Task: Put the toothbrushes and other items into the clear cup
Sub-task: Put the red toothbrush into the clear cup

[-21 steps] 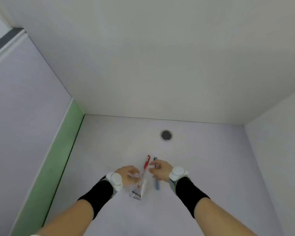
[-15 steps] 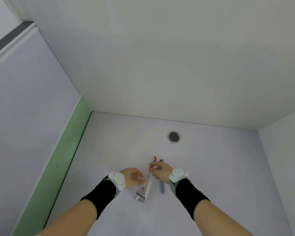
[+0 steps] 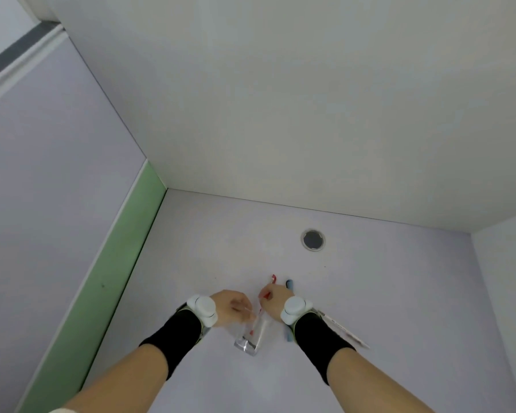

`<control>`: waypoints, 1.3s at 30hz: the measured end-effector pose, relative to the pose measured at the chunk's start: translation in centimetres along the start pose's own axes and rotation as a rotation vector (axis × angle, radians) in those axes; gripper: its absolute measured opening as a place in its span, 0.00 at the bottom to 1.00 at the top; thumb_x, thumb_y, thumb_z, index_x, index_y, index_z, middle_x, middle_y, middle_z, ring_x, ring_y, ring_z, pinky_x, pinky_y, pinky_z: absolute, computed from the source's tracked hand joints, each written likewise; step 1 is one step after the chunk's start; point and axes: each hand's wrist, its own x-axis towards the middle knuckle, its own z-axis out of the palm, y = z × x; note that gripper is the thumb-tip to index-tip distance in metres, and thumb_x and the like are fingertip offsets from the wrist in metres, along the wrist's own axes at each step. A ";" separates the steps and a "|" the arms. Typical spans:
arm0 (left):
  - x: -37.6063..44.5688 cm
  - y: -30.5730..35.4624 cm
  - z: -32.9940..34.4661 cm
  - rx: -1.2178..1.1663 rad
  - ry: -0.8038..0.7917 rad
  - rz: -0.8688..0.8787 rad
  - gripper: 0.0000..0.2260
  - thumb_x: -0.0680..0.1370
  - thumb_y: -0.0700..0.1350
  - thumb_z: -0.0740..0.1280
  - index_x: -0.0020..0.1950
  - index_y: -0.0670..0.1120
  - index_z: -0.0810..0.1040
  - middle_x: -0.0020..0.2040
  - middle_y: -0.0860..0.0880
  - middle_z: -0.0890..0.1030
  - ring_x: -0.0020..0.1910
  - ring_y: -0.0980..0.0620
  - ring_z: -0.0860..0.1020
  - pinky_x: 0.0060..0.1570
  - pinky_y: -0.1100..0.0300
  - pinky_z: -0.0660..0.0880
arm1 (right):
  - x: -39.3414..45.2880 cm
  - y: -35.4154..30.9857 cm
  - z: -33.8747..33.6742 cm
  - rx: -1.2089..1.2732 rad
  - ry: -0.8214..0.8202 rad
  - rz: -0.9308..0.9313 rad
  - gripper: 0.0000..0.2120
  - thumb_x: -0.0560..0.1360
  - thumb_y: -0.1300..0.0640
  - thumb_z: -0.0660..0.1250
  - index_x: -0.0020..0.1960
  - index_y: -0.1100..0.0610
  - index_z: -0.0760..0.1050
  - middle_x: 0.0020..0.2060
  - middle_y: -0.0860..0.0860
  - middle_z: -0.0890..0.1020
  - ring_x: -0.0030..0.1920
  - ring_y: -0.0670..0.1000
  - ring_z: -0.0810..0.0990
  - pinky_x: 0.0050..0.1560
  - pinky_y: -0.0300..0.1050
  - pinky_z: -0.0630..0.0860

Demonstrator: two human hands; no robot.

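The clear cup (image 3: 252, 335) stands on the pale table between my hands. My left hand (image 3: 232, 305) grips its rim on the left side. A red toothbrush (image 3: 272, 280) leans in the cup, head pointing away from me, with my right hand (image 3: 274, 299) closed around its middle. A blue toothbrush (image 3: 290, 284) lies flat on the table just right of it, mostly hidden under my right hand and wrist. A white tube-like item (image 3: 344, 330) lies on the table behind my right forearm.
A round cable hole (image 3: 312, 239) is set in the table (image 3: 191, 248) beyond the hands. A green strip (image 3: 113, 272) edges the table on the left. White partition walls close the back and right sides.
The red toothbrush's lower end has gone deeper into the cup. My right hand has closed on its handle. The view has shifted slightly.
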 end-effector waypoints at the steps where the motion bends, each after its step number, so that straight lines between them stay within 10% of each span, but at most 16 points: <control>1: 0.0 0.0 0.0 -0.018 0.005 0.007 0.08 0.69 0.53 0.74 0.45 0.53 0.80 0.54 0.46 0.84 0.55 0.48 0.81 0.63 0.51 0.76 | -0.1 -0.1 0.0 -0.011 -0.007 -0.012 0.14 0.77 0.59 0.62 0.61 0.59 0.78 0.57 0.57 0.82 0.59 0.57 0.80 0.58 0.44 0.75; 15: -0.2 1.8 -1.2 -0.163 0.163 0.212 0.11 0.65 0.43 0.79 0.31 0.57 0.82 0.60 0.54 0.80 0.54 0.56 0.82 0.57 0.64 0.76 | -2.5 -0.4 -3.0 0.217 0.180 -0.194 0.09 0.75 0.58 0.64 0.51 0.49 0.81 0.44 0.43 0.81 0.47 0.48 0.82 0.39 0.22 0.69; 21: 0.2 2.5 -0.7 -0.204 0.194 0.287 0.09 0.64 0.39 0.80 0.33 0.51 0.83 0.61 0.54 0.81 0.57 0.58 0.81 0.63 0.63 0.74 | -3.0 -0.2 -3.8 0.239 0.179 -0.214 0.10 0.75 0.58 0.64 0.51 0.49 0.81 0.54 0.46 0.83 0.54 0.49 0.81 0.55 0.39 0.72; 26: 0.1 2.4 -0.5 -0.191 0.198 0.284 0.08 0.66 0.38 0.79 0.35 0.47 0.82 0.63 0.54 0.78 0.61 0.55 0.78 0.65 0.61 0.72 | -3.1 -0.2 -3.8 0.236 0.209 -0.195 0.10 0.74 0.59 0.63 0.45 0.45 0.80 0.47 0.45 0.82 0.39 0.39 0.78 0.43 0.32 0.69; 30: 0.2 1.7 -0.6 -0.220 0.282 0.283 0.10 0.67 0.34 0.77 0.34 0.47 0.80 0.56 0.52 0.81 0.55 0.49 0.81 0.58 0.61 0.77 | -3.0 0.4 -4.1 0.309 0.224 -0.171 0.11 0.75 0.61 0.63 0.44 0.46 0.79 0.47 0.45 0.83 0.43 0.42 0.80 0.40 0.25 0.70; 35: 0.2 1.2 -0.7 -0.214 0.356 0.287 0.10 0.68 0.31 0.75 0.38 0.46 0.80 0.56 0.45 0.82 0.52 0.47 0.82 0.56 0.58 0.79 | -2.8 1.5 -4.0 0.350 0.214 -0.125 0.09 0.75 0.61 0.64 0.43 0.49 0.79 0.49 0.53 0.85 0.53 0.53 0.83 0.57 0.45 0.76; 39: 0.6 0.9 -0.6 -0.223 0.375 0.236 0.09 0.69 0.29 0.73 0.46 0.37 0.79 0.51 0.49 0.83 0.48 0.50 0.82 0.44 0.70 0.78 | -2.8 2.1 -3.8 0.330 0.204 -0.094 0.08 0.75 0.60 0.65 0.44 0.48 0.79 0.48 0.51 0.85 0.48 0.50 0.83 0.48 0.38 0.77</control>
